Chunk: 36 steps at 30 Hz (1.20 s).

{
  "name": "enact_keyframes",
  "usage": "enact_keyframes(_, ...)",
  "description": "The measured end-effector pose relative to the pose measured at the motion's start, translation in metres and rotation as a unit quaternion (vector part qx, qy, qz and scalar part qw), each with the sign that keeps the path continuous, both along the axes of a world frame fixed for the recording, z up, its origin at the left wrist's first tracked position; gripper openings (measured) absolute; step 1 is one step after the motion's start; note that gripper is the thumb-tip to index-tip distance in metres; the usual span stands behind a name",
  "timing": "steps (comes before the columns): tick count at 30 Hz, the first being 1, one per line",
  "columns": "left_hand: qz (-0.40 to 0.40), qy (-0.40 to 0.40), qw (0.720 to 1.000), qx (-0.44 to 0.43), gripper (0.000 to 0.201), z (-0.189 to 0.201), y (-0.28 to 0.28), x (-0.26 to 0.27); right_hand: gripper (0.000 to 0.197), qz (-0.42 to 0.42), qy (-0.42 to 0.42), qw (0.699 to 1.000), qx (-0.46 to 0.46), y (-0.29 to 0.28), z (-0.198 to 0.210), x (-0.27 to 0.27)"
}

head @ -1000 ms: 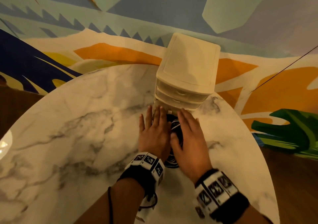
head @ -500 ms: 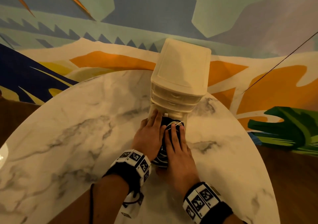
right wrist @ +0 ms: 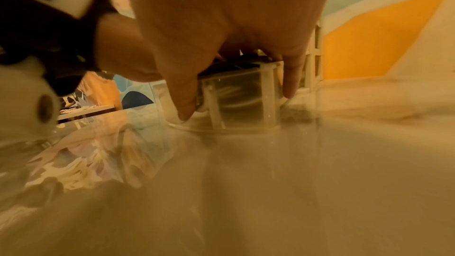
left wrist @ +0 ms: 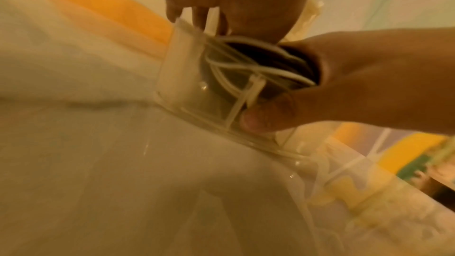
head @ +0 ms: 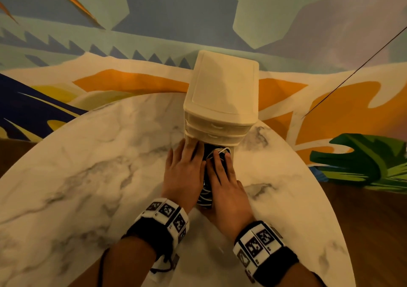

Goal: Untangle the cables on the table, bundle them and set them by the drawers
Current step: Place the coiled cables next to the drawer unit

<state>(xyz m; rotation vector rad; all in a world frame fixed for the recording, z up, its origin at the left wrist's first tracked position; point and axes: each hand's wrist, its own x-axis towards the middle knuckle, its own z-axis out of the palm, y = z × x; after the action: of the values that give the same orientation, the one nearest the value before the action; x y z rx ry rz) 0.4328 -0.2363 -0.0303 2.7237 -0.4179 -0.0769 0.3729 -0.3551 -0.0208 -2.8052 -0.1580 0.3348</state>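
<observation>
A bundle of coiled black and white cables (head: 206,195) lies on the marble table (head: 88,176), its far end against the foot of the cream drawer unit (head: 221,101). My left hand (head: 182,172) lies flat along the bundle's left side, fingers straight and touching the unit's base. My right hand (head: 222,176) covers the bundle from the right. In the left wrist view the right hand (left wrist: 369,85) grips the white coils (left wrist: 246,69), thumb below and fingers above. A clear plastic wall (right wrist: 246,94) at the unit's base surrounds the bundle's far end.
The round table's edge (head: 326,198) curves close on the right, with wooden floor beyond. A painted wall (head: 154,33) rises right behind the drawers. A thin dark line (head: 352,75) runs diagonally across the wall at the upper right.
Both hands have slid the bundle forward, up to the drawers' base. The right fingers, earlier beside the bundle, now lie over its far end.
</observation>
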Motion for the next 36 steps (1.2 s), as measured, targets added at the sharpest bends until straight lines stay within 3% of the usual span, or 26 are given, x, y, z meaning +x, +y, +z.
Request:
enact_keyframes(2,-0.018,0.008,0.998,0.054,0.059,0.003,-0.001,-0.01,0.103,0.002,-0.008,1.0,0.002,-0.003,-0.003,0.001)
enact_keyframes(5,-0.034,0.039,0.998,0.041,0.06,0.004,0.001,-0.01,0.103,0.011,-0.014,1.0,-0.009,-0.005,-0.006,0.005)
enact_keyframes(14,-0.067,0.027,0.994,0.087,0.075,0.018,0.005,0.006,0.105,0.021,0.005,1.0,0.003,-0.007,0.02,0.014)
enact_keyframes(21,-0.092,0.016,0.993,0.074,0.068,0.014,0.01,0.007,0.104,0.026,0.009,0.999,-0.024,-0.003,0.014,0.01)
enact_keyframes(28,-0.101,-0.022,0.994,0.034,0.048,0.018,0.004,0.004,0.105,0.027,-0.009,1.0,0.001,-0.007,0.008,0.015)
enact_keyframes(36,-0.158,0.004,0.985,0.076,0.05,0.022,-0.003,0.003,0.117,-0.004,0.005,1.0,0.014,-0.011,0.007,0.013)
